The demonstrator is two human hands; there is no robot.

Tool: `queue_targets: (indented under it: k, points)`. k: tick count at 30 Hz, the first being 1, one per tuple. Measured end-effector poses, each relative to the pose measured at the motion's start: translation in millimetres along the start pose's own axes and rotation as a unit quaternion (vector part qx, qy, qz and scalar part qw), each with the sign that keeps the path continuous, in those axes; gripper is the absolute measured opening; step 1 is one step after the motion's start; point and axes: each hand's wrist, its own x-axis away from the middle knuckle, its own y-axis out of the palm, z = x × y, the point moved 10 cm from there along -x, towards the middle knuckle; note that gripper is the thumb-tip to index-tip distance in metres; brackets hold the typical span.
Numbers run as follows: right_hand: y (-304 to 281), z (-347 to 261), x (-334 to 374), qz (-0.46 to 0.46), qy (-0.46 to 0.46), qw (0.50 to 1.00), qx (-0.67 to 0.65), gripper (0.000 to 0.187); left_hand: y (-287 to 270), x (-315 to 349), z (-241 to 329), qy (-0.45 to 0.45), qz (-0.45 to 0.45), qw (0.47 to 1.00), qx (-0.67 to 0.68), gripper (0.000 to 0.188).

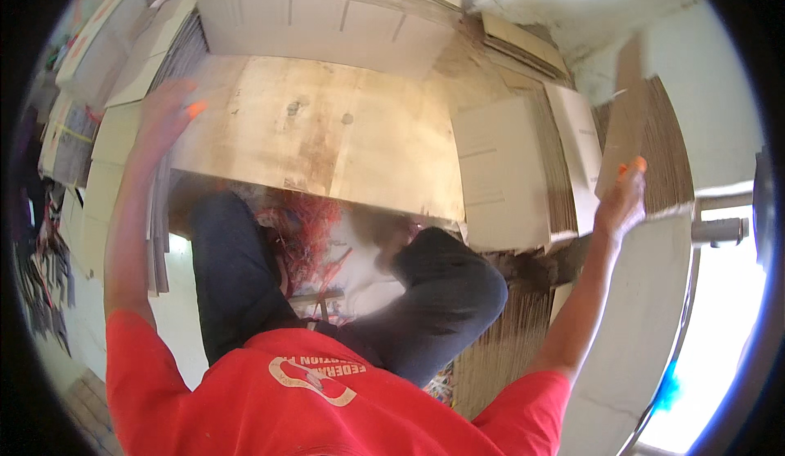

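At the right, my right hand [623,198] is closed on the lower end of a flat brown cardboard piece [628,116]. The piece stands up, its top end blurred, beside an upright stack of brown cardboard sheets [669,149]. Orange coverings show on fingertips of both hands. My left hand [170,111], smeared by motion, is at the left end of the wooden board [327,129], next to a stack of flat cardboard [174,51]. Its finger posture is unclear, and no held object can be made out.
Folded white-faced cardboard [319,18] lines the board's far edge. More cardboard stacks [503,174] stand at its right end. Bundled cartons [102,43] are piled at far left. Reddish shredded strips [304,239] lie below, between my knees. A wall [711,88] rises at right.
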Motion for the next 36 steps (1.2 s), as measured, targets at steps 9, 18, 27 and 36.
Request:
queue_targets:
  k: [9,18,27,36]
  points:
    - [-28,-167,-4,0.098,0.072,0.901,-0.416,0.036,119,-219,131,0.069,-0.084,0.991,0.074,0.064]
    - [1,-224,1,0.073,0.027,0.893,-0.443,0.037,206,-289,137,0.085,-0.042,0.995,0.033,0.043]
    - [11,-240,-8,0.072,0.028,0.894,-0.44,0.038,188,-282,131,0.097,0.009,0.986,0.138,0.016]
    - [15,-241,-6,0.112,0.023,0.857,-0.502,0.036,187,-279,154,0.188,0.02,0.981,0.038,0.013]
